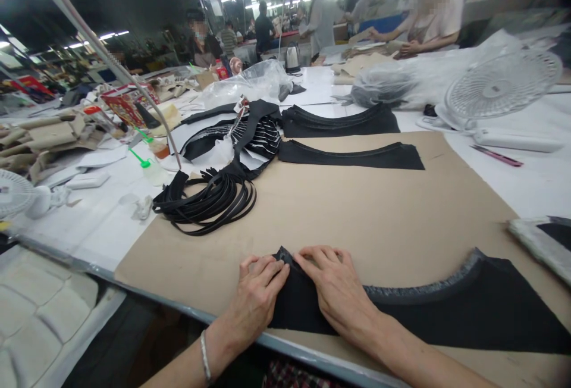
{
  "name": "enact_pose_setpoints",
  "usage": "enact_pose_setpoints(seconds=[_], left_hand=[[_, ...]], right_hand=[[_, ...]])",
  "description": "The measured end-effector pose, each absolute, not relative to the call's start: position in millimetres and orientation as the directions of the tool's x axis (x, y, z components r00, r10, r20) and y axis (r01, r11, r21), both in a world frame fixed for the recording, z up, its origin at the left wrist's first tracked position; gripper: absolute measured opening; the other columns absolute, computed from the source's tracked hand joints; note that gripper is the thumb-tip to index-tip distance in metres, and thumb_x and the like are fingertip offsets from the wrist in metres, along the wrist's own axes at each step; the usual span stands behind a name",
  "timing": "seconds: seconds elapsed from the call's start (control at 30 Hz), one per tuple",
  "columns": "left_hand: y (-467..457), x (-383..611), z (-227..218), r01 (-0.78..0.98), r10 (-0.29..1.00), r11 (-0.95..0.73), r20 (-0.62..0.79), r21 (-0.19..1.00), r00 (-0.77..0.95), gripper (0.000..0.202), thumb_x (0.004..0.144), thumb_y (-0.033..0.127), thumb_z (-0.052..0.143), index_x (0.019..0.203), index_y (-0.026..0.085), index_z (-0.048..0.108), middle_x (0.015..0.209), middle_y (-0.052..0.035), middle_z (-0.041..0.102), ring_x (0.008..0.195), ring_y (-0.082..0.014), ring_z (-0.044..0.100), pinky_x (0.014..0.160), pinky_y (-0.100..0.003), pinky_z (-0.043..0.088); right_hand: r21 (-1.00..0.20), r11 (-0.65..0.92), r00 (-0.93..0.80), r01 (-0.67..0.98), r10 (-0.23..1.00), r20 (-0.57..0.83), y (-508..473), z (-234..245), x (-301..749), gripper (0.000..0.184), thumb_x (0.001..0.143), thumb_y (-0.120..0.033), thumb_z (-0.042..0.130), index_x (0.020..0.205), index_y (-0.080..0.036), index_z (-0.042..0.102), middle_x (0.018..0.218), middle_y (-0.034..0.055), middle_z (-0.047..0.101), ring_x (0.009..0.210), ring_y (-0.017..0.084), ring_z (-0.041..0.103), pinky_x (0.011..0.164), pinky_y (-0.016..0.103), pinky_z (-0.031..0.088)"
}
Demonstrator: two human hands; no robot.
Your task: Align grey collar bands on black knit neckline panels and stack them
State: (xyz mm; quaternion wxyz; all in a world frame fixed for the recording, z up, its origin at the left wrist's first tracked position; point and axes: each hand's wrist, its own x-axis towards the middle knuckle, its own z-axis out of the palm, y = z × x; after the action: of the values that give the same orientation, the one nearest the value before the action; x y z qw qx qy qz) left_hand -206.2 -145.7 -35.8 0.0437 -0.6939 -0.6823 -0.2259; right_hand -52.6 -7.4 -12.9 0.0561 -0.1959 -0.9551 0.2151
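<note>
A black fabric piece [468, 304] with a grey ribbed curved edge lies on the brown cardboard sheet [357, 209] near the table's front edge. My left hand [259, 299] rests on its left end, fingers bent and pressing the corner. My right hand [334, 287] lies on the same end beside it, fingers stretched forward and pressing down the fabric's top edge. Both sets of fingertips meet at the piece's upper left corner.
A bundle of black strips [209, 200] lies left of centre. More black cut pieces [352, 156] sit further back. A white fan [499, 87] stands at right, pink scissors [497, 156] near it. Glue bottles [151, 168], another fan [15, 194] at left. Other people work at the far tables.
</note>
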Motion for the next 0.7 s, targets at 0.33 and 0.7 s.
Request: enact_pose_setpoints(seconds=[0.33,0.7], left_hand=[[-146.9,-205.3,-36.2,0.957,0.947,-0.037,0.316,0.286,-0.058,0.034,0.093,0.009,0.040,0.121,0.018,0.058,0.114,-0.0067,0.064,0.111,-0.0202,0.051,0.099,-0.040,0.025],[-146.4,-205.1,-33.4,0.966,0.953,-0.027,0.299,0.256,-0.052,0.039,0.089,0.004,0.037,0.120,0.016,0.057,0.121,-0.0083,0.061,0.117,-0.0211,0.048,0.100,-0.040,0.024]], right_hand=[[-0.491,0.809,-0.918,0.323,0.395,0.046,-7.0,-20.2,-56.0,0.050,0.088,-0.002,0.037,0.123,-0.030,0.058,0.125,0.0037,0.057,0.114,0.019,0.045,0.095,0.038,0.025],[-0.332,0.907,-0.941,0.261,0.315,0.121,-6.9,-22.0,-54.3,0.046,0.087,-0.006,0.046,0.127,-0.027,0.055,0.126,0.0028,0.058,0.114,0.020,0.045,0.099,0.040,0.026]])
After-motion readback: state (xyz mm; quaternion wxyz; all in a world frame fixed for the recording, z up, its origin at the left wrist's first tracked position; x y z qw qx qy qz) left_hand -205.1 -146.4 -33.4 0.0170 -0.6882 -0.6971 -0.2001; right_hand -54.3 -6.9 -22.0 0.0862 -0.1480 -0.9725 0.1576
